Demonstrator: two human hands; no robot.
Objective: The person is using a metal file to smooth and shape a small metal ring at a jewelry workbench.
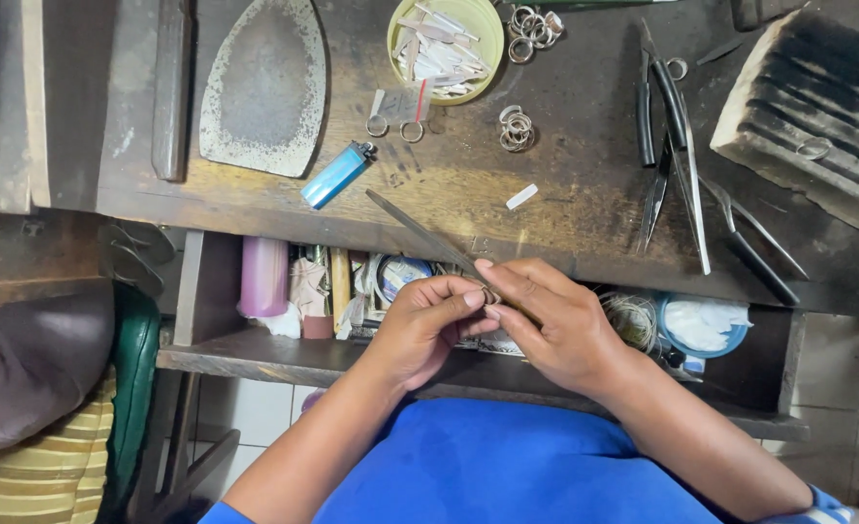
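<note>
The worn wooden desk point(565, 107) fills the upper part of the view, scarred and dark. At its right end lies a charred, ridged block point(817, 107) with a small ring point(814, 147) resting on it. To the left sits a flat iron sole plate point(266, 85), pointed end up, spotted with rust. Beside it a long dark bar point(172, 87) lies upright along the desk.

Under the desk edge an open shelf point(255, 354) holds a pink cylinder point(264, 277), crumpled bits of cloth, a coil of thin wire point(633, 318) and a round blue tub point(706, 328) of white material. This clutter sits right behind the hands.

On the desk top, a yellow-green round dish point(490, 29) holds pale metal strips. Pliers point(664, 97) and tweezers point(740, 228) lie crossed at the right. A blue lighter point(337, 175) lies slanted near the iron plate. Loose metal rings point(517, 128) are scattered near the dish, and a small white stick point(521, 197) lies alone.

The left hand point(429, 325) and the right hand point(555, 325) meet in front of the shelf, fingertips touching. Both pinch closed on a small metal ring point(489, 294) held between them. The right hand also grips a long thin file point(420, 231), which slants up-left over the desk edge.
</note>
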